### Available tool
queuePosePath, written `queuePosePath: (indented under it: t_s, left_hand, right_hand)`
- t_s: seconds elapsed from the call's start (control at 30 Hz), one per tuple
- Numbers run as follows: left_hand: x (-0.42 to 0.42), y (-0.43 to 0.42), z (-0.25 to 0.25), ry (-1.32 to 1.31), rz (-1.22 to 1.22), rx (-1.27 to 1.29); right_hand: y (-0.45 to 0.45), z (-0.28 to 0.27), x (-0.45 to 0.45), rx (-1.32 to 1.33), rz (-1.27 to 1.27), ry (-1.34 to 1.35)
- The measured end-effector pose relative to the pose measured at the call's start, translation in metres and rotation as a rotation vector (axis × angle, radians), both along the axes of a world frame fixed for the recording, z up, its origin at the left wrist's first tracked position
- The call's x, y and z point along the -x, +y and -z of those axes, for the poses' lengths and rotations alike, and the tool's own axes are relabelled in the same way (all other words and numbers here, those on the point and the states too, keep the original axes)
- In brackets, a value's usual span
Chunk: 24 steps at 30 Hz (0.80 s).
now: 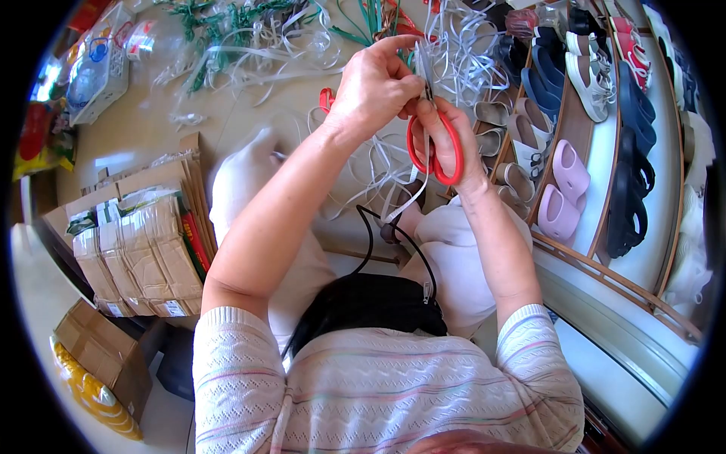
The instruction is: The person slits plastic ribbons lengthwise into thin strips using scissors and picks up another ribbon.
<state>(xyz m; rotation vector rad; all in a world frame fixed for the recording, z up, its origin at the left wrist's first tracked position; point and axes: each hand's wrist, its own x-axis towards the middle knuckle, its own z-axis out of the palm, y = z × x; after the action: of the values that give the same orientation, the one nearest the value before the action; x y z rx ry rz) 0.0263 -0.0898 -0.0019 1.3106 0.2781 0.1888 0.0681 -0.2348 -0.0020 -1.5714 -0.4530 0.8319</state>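
Observation:
Red-handled scissors (pixel 455 144) are in my right hand (pixel 454 140), its fingers through and around the handle loops, with the blades pointing up and away from me. My left hand (pixel 378 85) is beside the blades, thumb and fingers pinched near them and the index finger stretched towards the tips. A white ribbon (pixel 412 200) hangs down by the scissors, and its upper part runs close to my fingertips. Whether the blades are parted is hard to make out. Loose white ribbons (pixel 473 53) lie on the floor beyond my hands.
A shoe rack (pixel 597 265) with sandals and sneakers stands at the right. Flattened cardboard (pixel 140 257) and a cardboard box (pixel 102 344) are at the left. Green and white strips (pixel 227 38) cover the floor ahead. A white basket (pixel 102 83) holds bottles at the upper left.

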Motion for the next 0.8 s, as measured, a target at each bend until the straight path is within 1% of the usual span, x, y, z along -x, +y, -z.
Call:
queuePosePath:
  t_s: [0.1,0.2,0.3,0.4,0.5,0.63,0.8]
  left_hand:
    - [0.002,0.002,-0.001,0.018,0.013,0.009]
    - [0.005,0.006,0.001,0.029,0.044,-0.012]
    - [0.008,0.007,-0.001,0.049,0.061,-0.014]
    - [0.009,0.006,-0.002,0.051,0.088,-0.046]
    - [0.010,0.003,0.000,0.038,0.139,-0.013]
    - [0.010,0.005,0.000,0.063,0.168,-0.065]
    - [0.012,0.034,0.010,0.066,0.033,-0.082]
  right_hand:
    - [-0.004,-0.001,-0.002,0.044,-0.021,0.047]
    - [-0.002,-0.004,0.003,0.027,0.003,0.096]
    - [-0.005,-0.005,0.003,0.036,-0.035,0.132]
    - [-0.004,-0.003,0.001,-0.030,-0.031,0.040]
    - [-0.005,0.000,-0.004,-0.102,-0.009,0.138]
    - [-0.007,-0.002,-0.007,-0.060,-0.010,0.086]
    - [-0.019,-0.005,-0.012,-0.137,0.118,0.201]
